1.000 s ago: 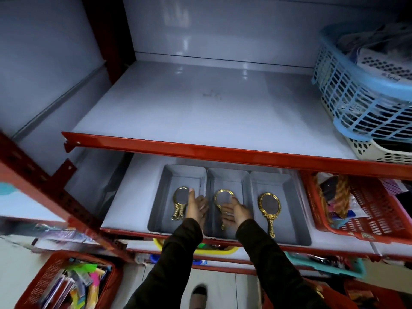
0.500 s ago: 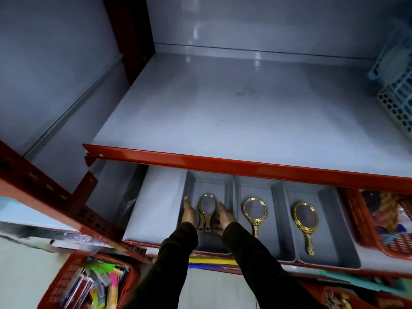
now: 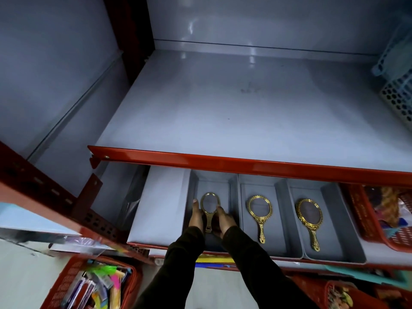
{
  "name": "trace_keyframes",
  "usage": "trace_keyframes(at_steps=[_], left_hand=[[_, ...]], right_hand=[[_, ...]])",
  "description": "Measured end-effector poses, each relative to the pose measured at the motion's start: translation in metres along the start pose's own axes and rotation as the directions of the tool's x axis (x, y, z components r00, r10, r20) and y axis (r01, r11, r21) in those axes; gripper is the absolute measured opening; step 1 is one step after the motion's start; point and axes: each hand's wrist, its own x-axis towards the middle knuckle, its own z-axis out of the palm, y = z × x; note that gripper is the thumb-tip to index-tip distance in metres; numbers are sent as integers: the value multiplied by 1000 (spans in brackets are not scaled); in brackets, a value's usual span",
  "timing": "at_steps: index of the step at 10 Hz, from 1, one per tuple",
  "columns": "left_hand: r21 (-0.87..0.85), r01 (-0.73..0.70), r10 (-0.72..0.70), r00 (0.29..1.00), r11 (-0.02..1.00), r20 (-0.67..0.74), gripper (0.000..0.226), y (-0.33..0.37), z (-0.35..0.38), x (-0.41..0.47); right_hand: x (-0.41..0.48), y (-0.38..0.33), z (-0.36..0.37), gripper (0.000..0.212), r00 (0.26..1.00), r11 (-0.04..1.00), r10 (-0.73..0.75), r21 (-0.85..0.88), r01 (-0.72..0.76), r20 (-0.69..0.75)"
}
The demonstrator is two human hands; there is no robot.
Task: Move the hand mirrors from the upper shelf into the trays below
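Observation:
Three grey trays stand side by side on the lower shelf, each with one gold hand mirror. In the left tray (image 3: 225, 186) lies the left mirror (image 3: 209, 208), handle toward me. My left hand (image 3: 196, 217) touches its left side and my right hand (image 3: 224, 221) its right side, fingers around the neck and handle. The middle mirror (image 3: 260, 214) lies in the middle tray (image 3: 256, 181). The right mirror (image 3: 309, 219) lies in the right tray (image 3: 330, 192). The upper shelf (image 3: 245, 112) has no mirrors on it.
The upper shelf's red front edge (image 3: 245, 162) overhangs the trays. A blue basket (image 3: 399, 70) sits at the upper right, a red basket (image 3: 379, 217) right of the trays, and a red basket of stationery (image 3: 93, 284) at the lower left.
Both hands shifted from the middle tray to the left tray and now flank the left mirror. The view swung left, pushing the trays and baskets rightward.

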Motion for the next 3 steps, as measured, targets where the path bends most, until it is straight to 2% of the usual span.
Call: trace_keyframes(at_steps=[1,3], left_hand=[[28,-50,50,998,998,-29,75,-2,1,-12],[75,-180,184,982,981,-45,67,-10,1,-46]], right_hand=[[-3,6,0,38,1000,1000,-11,-17,11,11],[-3,20,-17,68,992,987,-126,104,124,16]])
